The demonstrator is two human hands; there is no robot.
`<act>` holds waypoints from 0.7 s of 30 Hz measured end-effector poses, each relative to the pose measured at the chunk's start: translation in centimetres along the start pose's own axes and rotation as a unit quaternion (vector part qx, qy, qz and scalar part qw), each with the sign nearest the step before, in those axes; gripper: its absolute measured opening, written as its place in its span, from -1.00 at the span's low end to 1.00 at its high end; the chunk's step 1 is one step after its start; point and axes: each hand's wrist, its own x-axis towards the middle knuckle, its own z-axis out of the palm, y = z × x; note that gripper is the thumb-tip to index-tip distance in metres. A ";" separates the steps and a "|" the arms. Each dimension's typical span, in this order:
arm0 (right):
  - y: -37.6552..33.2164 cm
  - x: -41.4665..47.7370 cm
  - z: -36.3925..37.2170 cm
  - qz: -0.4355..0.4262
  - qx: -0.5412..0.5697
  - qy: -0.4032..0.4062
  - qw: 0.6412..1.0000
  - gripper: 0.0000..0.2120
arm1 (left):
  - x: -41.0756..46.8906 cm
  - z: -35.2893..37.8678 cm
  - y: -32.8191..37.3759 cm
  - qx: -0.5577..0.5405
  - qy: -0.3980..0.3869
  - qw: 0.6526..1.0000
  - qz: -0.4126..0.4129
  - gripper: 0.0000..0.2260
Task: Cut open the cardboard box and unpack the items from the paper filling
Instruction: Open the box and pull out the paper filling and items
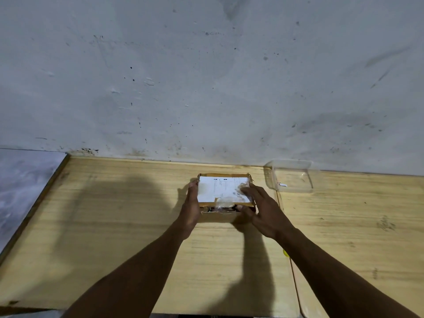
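We have both hands on the small cardboard box (226, 198), which sits on the light wooden table (114, 214) close to the stained grey wall (206, 76). Our left hand (191, 206) lies flat against the box's left side, fingers (193, 188) straight and held together, their tips reaching toward the far left corner. Our right hand (260, 210) covers the near right corner: its fingers (249, 191) are spread and rest on top of the white shipping label (220, 188), while the thumb (243, 208) presses the near face just under the top edge, so the corner is pinched between thumb and fingers. Between the two hands, along the near edge, we see crinkled clear tape (220, 203) running across the seam; the box is still sealed. Beyond the right fingertips and further to the right, well apart from the box, an open clear plastic container (291, 177) stands against the wall. Beside our right forearm, a small bit of something yellow (285, 252) shows on the table, too small to identify.
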 end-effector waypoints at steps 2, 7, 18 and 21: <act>-0.4 0.5 -0.3 0.005 0.015 0.022 1.000 -0.59 | -0.3 0.2 0.0 -0.011 0.002 1.000 0.007 -0.45; -1.7 2.8 -2.5 0.048 0.016 0.083 0.995 -0.51 | -0.1 0.4 -0.1 -0.009 0.018 0.999 0.048 -0.26; 0.2 5.5 -0.6 0.047 0.076 0.097 0.991 -0.59 | 2.1 1.2 1.4 0.110 0.041 0.982 0.147 -0.43; 0.6 4.5 1.0 0.035 0.097 0.021 0.994 -0.27 | 2.5 1.7 1.4 0.112 0.037 0.982 0.147 -0.50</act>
